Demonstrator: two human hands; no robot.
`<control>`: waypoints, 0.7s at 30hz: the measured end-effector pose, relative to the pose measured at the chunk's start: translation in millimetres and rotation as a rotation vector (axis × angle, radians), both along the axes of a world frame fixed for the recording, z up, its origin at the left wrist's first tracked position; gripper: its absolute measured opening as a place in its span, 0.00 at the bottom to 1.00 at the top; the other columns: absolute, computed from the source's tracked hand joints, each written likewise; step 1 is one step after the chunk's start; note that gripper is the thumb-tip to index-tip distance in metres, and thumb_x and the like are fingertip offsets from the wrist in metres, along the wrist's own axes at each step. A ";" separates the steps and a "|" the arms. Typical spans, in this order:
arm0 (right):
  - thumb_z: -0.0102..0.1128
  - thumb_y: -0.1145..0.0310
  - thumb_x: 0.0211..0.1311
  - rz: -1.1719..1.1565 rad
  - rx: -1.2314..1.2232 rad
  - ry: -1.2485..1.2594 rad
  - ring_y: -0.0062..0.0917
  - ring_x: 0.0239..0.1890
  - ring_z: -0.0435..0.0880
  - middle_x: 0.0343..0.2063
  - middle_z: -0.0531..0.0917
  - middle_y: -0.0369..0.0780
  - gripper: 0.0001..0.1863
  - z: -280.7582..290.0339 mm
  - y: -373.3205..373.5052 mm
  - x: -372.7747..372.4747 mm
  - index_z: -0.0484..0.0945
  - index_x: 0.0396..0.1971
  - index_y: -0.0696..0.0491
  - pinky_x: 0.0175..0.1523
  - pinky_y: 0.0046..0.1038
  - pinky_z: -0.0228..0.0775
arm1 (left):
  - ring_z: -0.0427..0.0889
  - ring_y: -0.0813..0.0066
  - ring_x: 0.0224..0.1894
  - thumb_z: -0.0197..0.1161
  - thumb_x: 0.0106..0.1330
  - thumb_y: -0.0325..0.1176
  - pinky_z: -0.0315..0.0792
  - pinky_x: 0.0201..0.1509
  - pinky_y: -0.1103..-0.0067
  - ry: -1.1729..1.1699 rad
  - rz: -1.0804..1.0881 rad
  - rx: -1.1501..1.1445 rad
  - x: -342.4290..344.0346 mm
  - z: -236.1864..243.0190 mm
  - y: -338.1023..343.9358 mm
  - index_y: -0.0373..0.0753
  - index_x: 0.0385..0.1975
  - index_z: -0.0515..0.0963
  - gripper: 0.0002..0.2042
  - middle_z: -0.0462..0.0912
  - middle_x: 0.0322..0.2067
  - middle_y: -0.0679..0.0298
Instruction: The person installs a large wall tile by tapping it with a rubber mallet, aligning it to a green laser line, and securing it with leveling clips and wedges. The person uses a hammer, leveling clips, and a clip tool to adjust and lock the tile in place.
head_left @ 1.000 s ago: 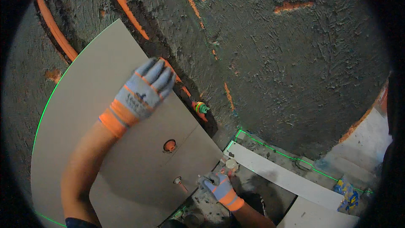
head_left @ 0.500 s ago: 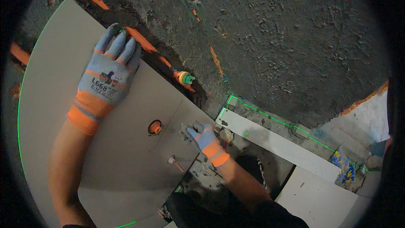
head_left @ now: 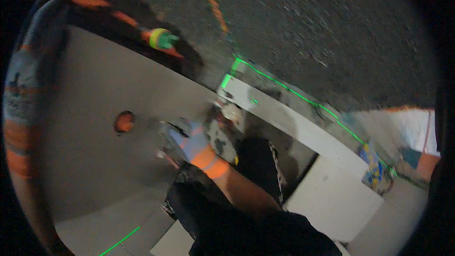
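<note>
A large grey tile [head_left: 99, 80] leans before me, with its upper edge along the rough wall. At the far left, blurred, my left hand [head_left: 26, 85] in a grey and orange glove has its fingers hooked over that upper edge. My right hand [head_left: 194, 142], gloved alike, lies over the tile near its right side, fingers apart against the face; motion smears the fingertips. Left of it is a round hole [head_left: 125, 122] in the tile with orange inside. Just below the right hand, a small whitish piece with a reddish stem [head_left: 168, 158] shows, blurred.
A green-capped orange pipe end [head_left: 163, 39] sticks out above the tile. A long white strip [head_left: 294, 125] runs to the right, with a green laser line [head_left: 294, 92] beyond it. Pale slabs [head_left: 334, 201] and a crumpled blue-yellow bag [head_left: 374, 170] lie at right.
My view has shifted right and come closer, so tile and hands appear farther left. Both hands keep about the same places on the tile.
</note>
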State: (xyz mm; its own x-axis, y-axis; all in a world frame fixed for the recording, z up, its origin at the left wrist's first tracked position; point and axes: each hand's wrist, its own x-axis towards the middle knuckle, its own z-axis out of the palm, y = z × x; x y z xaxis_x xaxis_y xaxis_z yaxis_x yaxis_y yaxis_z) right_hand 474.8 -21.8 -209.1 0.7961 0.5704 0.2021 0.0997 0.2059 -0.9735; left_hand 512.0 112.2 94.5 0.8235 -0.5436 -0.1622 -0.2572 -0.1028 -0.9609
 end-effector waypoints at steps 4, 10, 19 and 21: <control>0.50 0.73 0.53 0.287 0.268 0.598 0.20 0.25 0.76 0.24 0.78 0.40 0.08 -3.6 20.1 26.2 0.74 0.31 0.61 0.29 0.20 0.68 | 0.67 0.63 0.49 0.59 0.43 0.30 0.61 0.54 0.68 -0.132 0.213 -0.167 -4.9 -13.2 5.8 0.41 0.38 0.73 0.18 0.70 0.43 0.61; 0.50 0.72 0.54 0.366 0.351 0.607 0.18 0.22 0.75 0.23 0.78 0.39 0.07 9.7 38.8 46.9 0.75 0.27 0.61 0.24 0.18 0.67 | 0.67 0.59 0.49 0.57 0.44 0.27 0.61 0.53 0.66 -0.053 0.253 -0.181 -2.7 -18.6 2.6 0.38 0.38 0.72 0.17 0.70 0.43 0.60; 0.51 0.72 0.52 0.288 0.263 0.603 0.18 0.22 0.75 0.21 0.76 0.38 0.07 4.9 36.8 56.1 0.74 0.24 0.61 0.25 0.19 0.66 | 0.68 0.58 0.47 0.57 0.41 0.26 0.62 0.52 0.65 0.003 0.263 -0.241 -2.0 -13.0 -13.8 0.37 0.36 0.73 0.17 0.72 0.39 0.57; 0.51 0.72 0.52 0.304 0.282 0.609 0.19 0.22 0.75 0.21 0.76 0.39 0.07 8.3 37.5 60.8 0.74 0.24 0.61 0.25 0.19 0.66 | 0.68 0.59 0.47 0.56 0.41 0.26 0.63 0.52 0.65 0.009 0.251 -0.267 -2.2 -12.2 -14.6 0.37 0.36 0.73 0.17 0.72 0.38 0.57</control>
